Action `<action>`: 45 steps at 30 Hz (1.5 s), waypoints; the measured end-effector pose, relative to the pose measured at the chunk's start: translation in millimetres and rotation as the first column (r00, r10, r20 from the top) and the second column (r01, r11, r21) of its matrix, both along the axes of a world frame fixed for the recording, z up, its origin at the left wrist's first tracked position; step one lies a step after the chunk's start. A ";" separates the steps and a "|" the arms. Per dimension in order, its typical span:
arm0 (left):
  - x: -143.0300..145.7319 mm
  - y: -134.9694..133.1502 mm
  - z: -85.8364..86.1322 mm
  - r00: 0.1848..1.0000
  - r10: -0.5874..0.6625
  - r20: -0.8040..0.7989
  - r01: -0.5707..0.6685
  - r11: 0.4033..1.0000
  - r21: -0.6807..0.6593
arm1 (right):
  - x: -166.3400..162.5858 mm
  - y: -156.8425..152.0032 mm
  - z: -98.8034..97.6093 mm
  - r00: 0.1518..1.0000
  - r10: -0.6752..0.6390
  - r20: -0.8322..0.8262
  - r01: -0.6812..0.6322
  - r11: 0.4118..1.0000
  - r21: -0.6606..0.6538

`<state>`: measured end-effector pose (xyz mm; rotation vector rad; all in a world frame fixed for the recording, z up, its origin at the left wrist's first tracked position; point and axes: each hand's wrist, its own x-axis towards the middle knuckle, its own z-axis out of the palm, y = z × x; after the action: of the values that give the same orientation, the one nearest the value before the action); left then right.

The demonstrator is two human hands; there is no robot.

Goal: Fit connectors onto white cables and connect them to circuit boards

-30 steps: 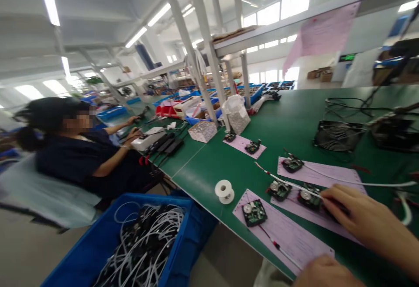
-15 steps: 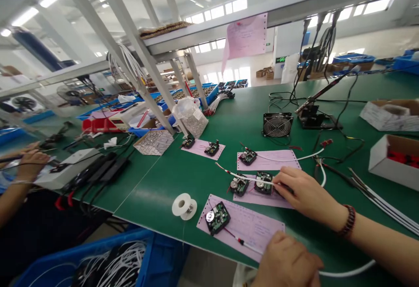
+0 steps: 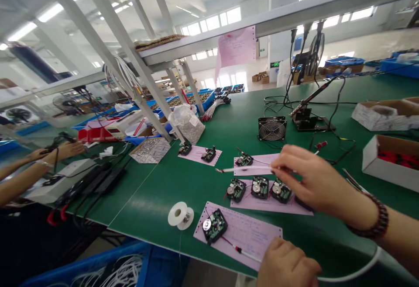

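Observation:
My right hand point(image 3: 306, 182) pinches a white cable point(image 3: 244, 170) between thumb and fingers. Its thin end points left, blurred by motion, above the table. My left hand point(image 3: 286, 263) is closed around another stretch of white cable point(image 3: 250, 257) at the front edge. That stretch leads to a circuit board point(image 3: 214, 226) in a black housing on a pink paper point(image 3: 258, 230). Behind it, more boards point(image 3: 260, 186) lie in a row on a second pink paper point(image 3: 247, 205), just left of my right hand. Whether both cable stretches are one cable, I cannot tell.
A solder spool point(image 3: 178, 215) stands at the left front. Farther back are a small fan point(image 3: 272, 129), a soldering iron in its stand point(image 3: 306, 119) and a white box of red parts point(image 3: 393, 160). At left, a co-worker's hand point(image 3: 70, 148) reaches over a grey unit point(image 3: 62, 180).
My right hand has moved the cable end away from me, off the row of boards, uncovering a third board there. My left hand stays nearly in place. The co-worker's hands have shifted right.

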<state>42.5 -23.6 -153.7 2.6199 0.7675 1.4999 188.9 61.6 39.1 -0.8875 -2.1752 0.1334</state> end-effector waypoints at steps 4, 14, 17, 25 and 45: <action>-4.9 -5.3 11.2 1.000 -0.014 -0.013 0.013 0.995 -0.095 | -2.4 -9.2 71.1 0.993 0.028 -0.116 -0.001 0.974 0.227; -10.1 -12.1 15.6 0.988 -0.047 -0.148 0.017 0.980 -0.200 | 13.3 -4.9 -59.4 0.955 -0.049 0.294 0.056 0.998 -0.018; -11.4 -13.0 19.3 0.985 -0.056 -0.162 0.017 0.972 -0.232 | 19.2 -8.5 -72.5 0.950 -0.055 0.308 0.075 0.996 -0.052; -11.2 -13.0 26.3 0.985 -0.066 -0.161 0.021 0.964 -0.265 | 28.5 9.0 -82.5 0.954 -0.089 0.286 0.099 0.995 -0.020; -17.0 -13.7 35.8 0.974 -0.124 -0.190 0.045 0.927 -0.373 | 44.3 13.3 -75.8 0.989 -0.141 0.048 0.147 0.974 -0.172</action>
<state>25.5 -37.3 -117.9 2.5072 0.8416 0.9527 233.2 74.9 -36.7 -1.1524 -2.1474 0.2420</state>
